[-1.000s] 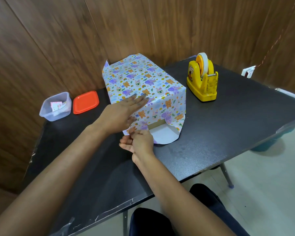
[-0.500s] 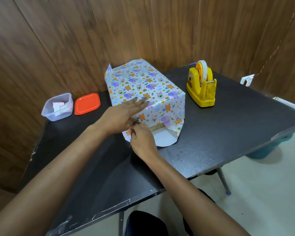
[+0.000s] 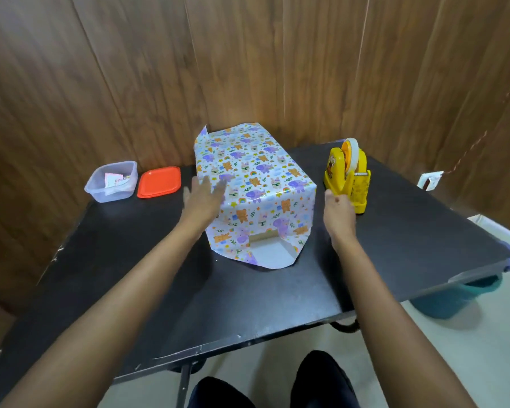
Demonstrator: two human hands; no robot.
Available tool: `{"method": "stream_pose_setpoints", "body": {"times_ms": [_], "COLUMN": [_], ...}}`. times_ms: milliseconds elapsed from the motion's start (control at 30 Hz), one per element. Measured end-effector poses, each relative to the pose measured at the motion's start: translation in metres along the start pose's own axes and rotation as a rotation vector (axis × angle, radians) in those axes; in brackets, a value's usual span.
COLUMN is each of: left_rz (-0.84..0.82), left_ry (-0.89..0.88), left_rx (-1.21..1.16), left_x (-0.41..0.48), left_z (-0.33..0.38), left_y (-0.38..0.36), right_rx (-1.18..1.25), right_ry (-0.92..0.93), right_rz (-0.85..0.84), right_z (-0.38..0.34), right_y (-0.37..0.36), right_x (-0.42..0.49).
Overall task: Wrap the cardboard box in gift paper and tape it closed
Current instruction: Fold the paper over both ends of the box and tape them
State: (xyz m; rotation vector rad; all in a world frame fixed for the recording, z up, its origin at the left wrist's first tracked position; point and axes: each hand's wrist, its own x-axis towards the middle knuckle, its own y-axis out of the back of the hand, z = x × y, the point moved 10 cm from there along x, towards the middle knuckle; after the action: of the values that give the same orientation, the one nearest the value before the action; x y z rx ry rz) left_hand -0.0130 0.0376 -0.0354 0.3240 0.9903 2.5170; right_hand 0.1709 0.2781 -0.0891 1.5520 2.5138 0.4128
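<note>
Black bench (image 3: 248,295) is carrying the cardboard box (image 3: 261,237) near its middle, with gift paper (image 3: 253,184) covering the top and sides. The near end is standing unsealed, a white flap lying flat on the bench. Of the hands, the left hand (image 3: 202,198) is laying straight fingers against the box's upper left edge. The right hand (image 3: 337,207) is hovering between the box and the yellow tape dispenser (image 3: 348,175), fingers curled — whether it is holding anything cannot be told. A clear tub (image 3: 112,181) and an orange lid (image 3: 159,182) are sitting side by side at far left.

Clear tub (image 3: 100,193), orange lid (image 3: 159,182), teal bin (image 3: 454,300)
</note>
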Motion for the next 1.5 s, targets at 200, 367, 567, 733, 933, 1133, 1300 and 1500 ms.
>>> {"method": "stream_pose_setpoints", "body": {"times_ms": [200, 367, 567, 733, 933, 1133, 1300, 1500], "left_rz": [0.0, 0.039, -0.048, -0.001, 0.006, 0.136, 0.227, 0.476], "left_ry": [0.281, 0.257, 0.299, 0.03, 0.099, 0.511, 0.511, 0.144], "left_rx": [-0.591, -0.786, -1.047, -1.39, -1.696, -1.613, -1.288, -0.461], "left_x": [-0.013, -0.033, -0.059, -0.059, -0.055, -0.061, -0.071, -0.078], "left_z": [-0.035, -0.043, -0.015, 0.029, 0.03, -0.043, -0.096, -0.031], "left_y": [-0.008, 0.008, -0.048, -0.056, -0.071, -0.082, -0.034, 0.041], "right_rx": [0.215, 0.446, 0.938, 0.563, 0.41, -0.165, -0.31, -0.402], "right_ry": [-0.384, -0.521, -0.125, 0.097, 0.286, 0.448, 0.456, 0.491], "right_rz": [-0.365, -0.565, -0.681, -0.699, -0.753, -0.796, -0.74, -0.438], "right_z": [0.017, 0.002, -0.093, -0.118, -0.139, -0.132, -0.113, -0.107], "right_y": [-0.036, -0.038, -0.003, 0.004, -0.006, -0.049, -0.057, -0.028], "right_x": [0.005, -0.009, -0.026, -0.051, -0.072, -0.088, -0.078, -0.042]}}
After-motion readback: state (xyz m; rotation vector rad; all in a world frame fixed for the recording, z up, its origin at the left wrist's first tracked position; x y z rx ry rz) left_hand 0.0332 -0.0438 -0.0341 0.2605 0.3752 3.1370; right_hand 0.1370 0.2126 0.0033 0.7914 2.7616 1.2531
